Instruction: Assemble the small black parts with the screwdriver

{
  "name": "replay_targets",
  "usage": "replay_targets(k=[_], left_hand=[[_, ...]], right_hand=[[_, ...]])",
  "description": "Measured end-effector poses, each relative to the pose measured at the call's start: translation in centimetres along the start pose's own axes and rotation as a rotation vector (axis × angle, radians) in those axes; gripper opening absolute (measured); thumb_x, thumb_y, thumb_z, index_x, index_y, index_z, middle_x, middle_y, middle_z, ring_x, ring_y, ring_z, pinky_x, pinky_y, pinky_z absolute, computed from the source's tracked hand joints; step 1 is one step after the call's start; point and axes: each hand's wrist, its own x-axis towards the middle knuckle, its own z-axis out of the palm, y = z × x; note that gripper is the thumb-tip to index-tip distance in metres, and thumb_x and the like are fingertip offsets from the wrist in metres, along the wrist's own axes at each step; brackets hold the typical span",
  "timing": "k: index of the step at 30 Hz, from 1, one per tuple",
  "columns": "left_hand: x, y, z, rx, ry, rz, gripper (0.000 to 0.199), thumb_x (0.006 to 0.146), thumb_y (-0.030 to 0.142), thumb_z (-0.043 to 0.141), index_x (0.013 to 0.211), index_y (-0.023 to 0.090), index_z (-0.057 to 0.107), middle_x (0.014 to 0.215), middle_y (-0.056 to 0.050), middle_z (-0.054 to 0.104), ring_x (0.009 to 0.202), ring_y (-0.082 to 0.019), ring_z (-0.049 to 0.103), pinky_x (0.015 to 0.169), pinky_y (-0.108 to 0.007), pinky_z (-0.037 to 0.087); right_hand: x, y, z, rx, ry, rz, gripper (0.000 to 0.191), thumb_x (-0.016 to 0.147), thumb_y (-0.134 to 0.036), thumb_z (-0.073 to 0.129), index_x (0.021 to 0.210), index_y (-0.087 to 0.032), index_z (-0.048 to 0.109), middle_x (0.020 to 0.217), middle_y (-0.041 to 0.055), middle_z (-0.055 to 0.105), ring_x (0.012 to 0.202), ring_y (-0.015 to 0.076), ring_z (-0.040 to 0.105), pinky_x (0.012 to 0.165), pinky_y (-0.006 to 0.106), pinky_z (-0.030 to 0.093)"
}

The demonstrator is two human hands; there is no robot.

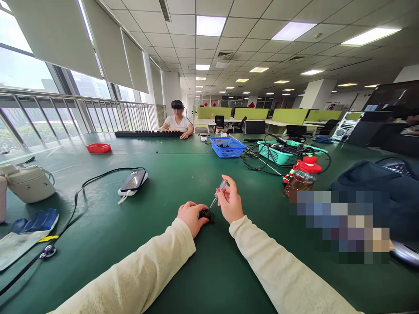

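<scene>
One wide, smooth green desk point(170, 179) spreads out in front of you, its surface softly reflecting the daylight. Along the room's left side, large windows with grey roller blinds point(108, 48) stand behind a metal railing point(124, 114); rectangular light panels point(210, 25) glow in the tiled ceiling, and yellow-green partitions point(255, 114) divide the workstations beyond the desk's far edge. At that edge sits a person in a white top point(177, 123), beside a long black strip point(149, 134).

The small dark marks on the cream rounded container point(31, 185), towards the desk's left edge, are too small to read.

Your left hand point(192, 216) pinches a small black plastic part point(205, 214) against the desktop, in the middle of its width and towards the near edge. Your right hand point(231, 203) pinches a screwdriver with a clear handle point(223, 186) between thumb and fingers, its shaft slanting down to the part; the exact contact is too small to tell.

To your left lies a dark phone on a white base point(132, 182), with a shallow red plastic tray point(98, 148) farther off. Towards the far right are a blue plastic basket point(227, 150) and a teal plastic basket point(278, 156) heaped with black cables, then a clear red-lidded bottle point(301, 176) beside dark blue fabric point(373, 181).
</scene>
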Motion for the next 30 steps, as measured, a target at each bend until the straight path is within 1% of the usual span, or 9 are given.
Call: replay_targets(k=[8,15,19,24,27,30], left_hand=[[0.0,0.0,-0.1,-0.001,-0.009,0.004,0.037,0.079,0.033,0.066,0.116,0.030,0.066,0.111,-0.007,0.068,0.120,-0.025,0.051,0.106,-0.044,0.036],[-0.1,0.2,-0.3,0.006,-0.011,0.005,0.037,0.079,0.033,0.066,0.116,0.031,0.066,0.111,-0.006,0.068,0.119,-0.025,0.052,0.106,-0.044,0.035],[-0.1,0.2,-0.2,0.007,-0.013,-0.004,0.038,0.078,0.033,0.067,0.116,0.031,0.066,0.111,-0.006,0.067,0.120,-0.025,0.051,0.106,-0.043,0.035],[0.0,-0.2,0.2,-0.002,0.019,0.022,0.037,0.078,0.033,0.067,0.114,0.031,0.066,0.108,-0.006,0.067,0.117,-0.025,0.053,0.106,-0.043,0.036],[0.0,-0.2,0.2,-0.001,0.018,0.025,0.037,0.077,0.033,0.067,0.114,0.030,0.066,0.108,-0.006,0.067,0.117,-0.025,0.053,0.105,-0.043,0.037],[-0.1,0.0,0.0,-0.004,0.012,0.021,0.037,0.077,0.032,0.067,0.115,0.030,0.066,0.109,-0.007,0.067,0.118,-0.024,0.053,0.105,-0.043,0.037]], right_hand=[[-0.2,-0.2,0.1,-0.020,0.034,-0.026,0.044,0.089,-0.034,0.051,0.130,-0.021,0.044,0.070,-0.0030,0.057,0.053,0.0101,0.053,0.051,0.023,0.048],[-0.2,-0.5,-0.1,-0.091,0.010,-0.072,0.042,0.090,-0.033,0.049,0.130,-0.021,0.043,0.069,-0.0034,0.057,0.052,0.0103,0.053,0.054,0.024,0.048],[-0.3,-1.0,-0.2,-0.194,-0.007,-0.128,0.040,0.089,-0.033,0.049,0.128,-0.021,0.046,0.070,-0.0026,0.059,0.054,0.0110,0.055,0.058,0.025,0.049],[-0.6,-1.6,-0.2,-0.299,-0.037,-0.248,0.037,0.089,-0.030,0.048,0.126,-0.022,0.049,0.068,-0.0028,0.057,0.052,0.0106,0.051,0.056,0.024,0.047],[-0.8,-1.8,0.0,-0.323,-0.067,-0.308,0.036,0.090,-0.028,0.047,0.125,-0.023,0.050,0.070,-0.0020,0.059,0.052,0.0109,0.052,0.057,0.024,0.048],[-0.8,-1.7,0.0,-0.298,-0.080,-0.309,0.036,0.090,-0.028,0.046,0.126,-0.023,0.050,0.072,-0.0010,0.061,0.053,0.0112,0.053,0.058,0.025,0.049]])
